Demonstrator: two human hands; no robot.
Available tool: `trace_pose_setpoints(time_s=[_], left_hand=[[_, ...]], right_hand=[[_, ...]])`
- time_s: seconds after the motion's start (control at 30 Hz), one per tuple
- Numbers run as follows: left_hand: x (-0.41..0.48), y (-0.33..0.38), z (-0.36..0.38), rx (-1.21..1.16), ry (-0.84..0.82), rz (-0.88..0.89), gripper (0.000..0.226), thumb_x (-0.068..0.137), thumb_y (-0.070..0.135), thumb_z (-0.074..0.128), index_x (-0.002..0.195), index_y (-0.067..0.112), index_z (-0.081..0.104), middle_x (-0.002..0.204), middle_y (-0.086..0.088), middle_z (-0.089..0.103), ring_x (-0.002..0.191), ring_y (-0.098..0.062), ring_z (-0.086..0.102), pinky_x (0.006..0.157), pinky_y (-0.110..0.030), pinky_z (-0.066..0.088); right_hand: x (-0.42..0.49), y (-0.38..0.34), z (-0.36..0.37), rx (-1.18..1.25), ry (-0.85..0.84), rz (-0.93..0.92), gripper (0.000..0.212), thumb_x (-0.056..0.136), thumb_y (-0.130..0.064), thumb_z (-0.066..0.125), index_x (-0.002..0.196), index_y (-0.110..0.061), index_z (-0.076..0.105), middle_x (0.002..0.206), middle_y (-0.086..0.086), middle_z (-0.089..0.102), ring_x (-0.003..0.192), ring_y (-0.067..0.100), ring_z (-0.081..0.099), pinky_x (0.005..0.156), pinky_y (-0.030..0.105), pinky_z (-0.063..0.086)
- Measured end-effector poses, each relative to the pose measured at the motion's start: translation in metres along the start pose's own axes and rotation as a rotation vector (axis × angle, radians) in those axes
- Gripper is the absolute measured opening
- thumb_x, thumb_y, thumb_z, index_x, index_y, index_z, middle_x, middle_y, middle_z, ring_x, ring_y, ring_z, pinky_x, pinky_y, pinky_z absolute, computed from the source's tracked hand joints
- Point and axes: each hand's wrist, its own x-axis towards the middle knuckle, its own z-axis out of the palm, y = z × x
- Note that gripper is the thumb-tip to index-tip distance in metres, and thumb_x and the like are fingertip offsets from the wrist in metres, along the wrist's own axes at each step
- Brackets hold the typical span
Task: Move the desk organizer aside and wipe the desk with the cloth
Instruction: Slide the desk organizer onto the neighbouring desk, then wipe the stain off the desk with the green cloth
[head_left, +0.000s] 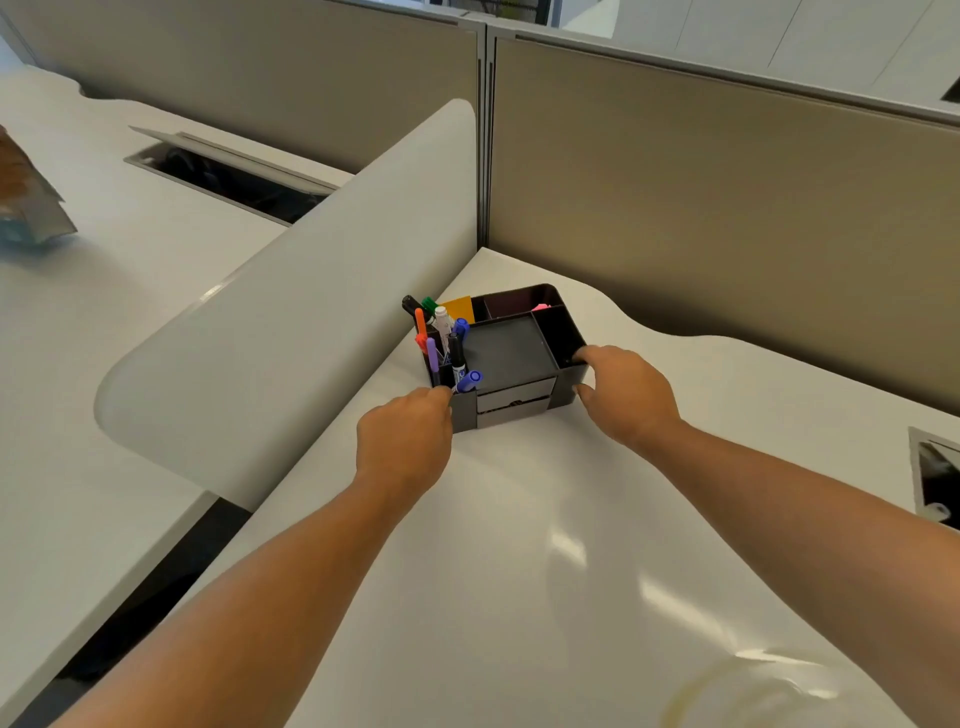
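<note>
A black desk organizer (511, 358) stands on the white desk (519, 545), near the desk's far left corner. Several coloured markers (447, 343) stick up from its left compartments, and sticky notes lie in its rear ones. My left hand (405, 441) grips the organizer's front left corner. My right hand (626, 397) holds its right end, thumb on the rim and fingers around the side. No cloth is in view.
A low white divider (291, 322) runs along the desk's left edge, close to the organizer. Tan partition panels (701, 208) close off the back. A cable cutout (935, 478) sits at the right edge. The neighbouring desk holds a bag (26, 197) and an open cable hatch (223, 171).
</note>
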Motion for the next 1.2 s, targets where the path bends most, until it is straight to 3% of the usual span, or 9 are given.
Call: trace_pose_setpoints(time_s=[0.1, 0.17, 0.3, 0.5, 0.73, 0.9, 1.07, 1.2], left_hand=[[-0.013, 0.003, -0.003, -0.057, 0.075, 0.003, 0.032, 0.097, 0.03, 0.05, 0.126, 0.021, 0.058, 0.103, -0.001, 0.07, 0.074, -0.019, 0.064, 0.056, -0.027, 0.048], [-0.029, 0.008, -0.004, -0.106, 0.099, -0.005, 0.038, 0.095, 0.028, 0.055, 0.131, 0.019, 0.055, 0.112, -0.002, 0.067, 0.084, -0.02, 0.065, 0.059, -0.028, 0.048], [-0.083, 0.027, 0.005, -0.241, 0.055, -0.028, 0.038, 0.09, 0.029, 0.062, 0.125, 0.014, 0.057, 0.127, -0.005, 0.06, 0.107, -0.024, 0.06, 0.084, -0.035, 0.05], [-0.184, 0.077, 0.026, -0.363, -0.097, 0.158, 0.029, 0.086, 0.028, 0.064, 0.113, 0.016, 0.061, 0.117, 0.003, 0.062, 0.099, -0.019, 0.062, 0.079, -0.031, 0.049], [-0.262, 0.185, 0.03, -0.472, -0.25, 0.516, 0.035, 0.08, 0.034, 0.07, 0.112, 0.019, 0.064, 0.113, 0.004, 0.067, 0.096, -0.015, 0.065, 0.076, -0.028, 0.052], [-0.296, 0.265, 0.023, -0.487, -0.329, 0.742, 0.039, 0.08, 0.035, 0.07, 0.115, 0.017, 0.065, 0.114, 0.002, 0.067, 0.101, -0.016, 0.065, 0.08, -0.029, 0.053], [-0.334, 0.346, 0.026, -0.49, -0.352, 0.948, 0.043, 0.077, 0.04, 0.07, 0.114, 0.021, 0.065, 0.115, 0.007, 0.066, 0.103, -0.012, 0.065, 0.081, -0.024, 0.053], [-0.361, 0.412, 0.031, -0.539, -0.391, 0.98, 0.045, 0.074, 0.044, 0.072, 0.114, 0.024, 0.067, 0.115, 0.009, 0.066, 0.105, -0.009, 0.064, 0.083, -0.022, 0.053]], right_hand=[[-0.021, -0.002, -0.003, 0.09, -0.04, 0.013, 0.064, 0.091, -0.026, 0.07, 0.148, -0.026, 0.039, 0.143, 0.004, 0.056, 0.124, 0.029, 0.057, 0.095, 0.042, 0.052], [-0.045, -0.001, -0.007, 0.11, -0.046, 0.031, 0.063, 0.093, -0.029, 0.068, 0.149, -0.026, 0.038, 0.149, 0.001, 0.05, 0.131, 0.027, 0.052, 0.101, 0.04, 0.048], [-0.127, 0.012, -0.013, 0.163, -0.01, 0.059, 0.056, 0.094, -0.031, 0.065, 0.146, -0.026, 0.043, 0.158, -0.004, 0.038, 0.14, 0.019, 0.042, 0.108, 0.036, 0.042], [-0.3, 0.046, -0.017, 0.314, 0.031, 0.284, 0.042, 0.091, -0.026, 0.069, 0.132, -0.029, 0.057, 0.15, -0.016, 0.041, 0.121, 0.014, 0.058, 0.09, 0.032, 0.053], [-0.459, 0.1, -0.037, 0.265, 0.092, 0.605, 0.037, 0.086, -0.015, 0.075, 0.121, -0.02, 0.066, 0.138, -0.01, 0.052, 0.123, 0.02, 0.058, 0.096, 0.044, 0.054], [-0.504, 0.155, -0.071, 0.281, 0.161, 0.778, 0.035, 0.085, -0.012, 0.076, 0.118, -0.015, 0.066, 0.131, -0.001, 0.058, 0.097, 0.014, 0.065, 0.09, 0.036, 0.056], [-0.526, 0.24, -0.103, 0.257, 0.251, 0.922, 0.034, 0.087, -0.013, 0.074, 0.12, -0.013, 0.064, 0.131, 0.004, 0.059, 0.102, 0.017, 0.06, 0.088, 0.032, 0.051], [-0.532, 0.322, -0.128, 0.356, 0.339, 1.089, 0.038, 0.088, -0.013, 0.073, 0.124, -0.009, 0.063, 0.13, 0.01, 0.061, 0.109, 0.026, 0.062, 0.087, 0.027, 0.043]])
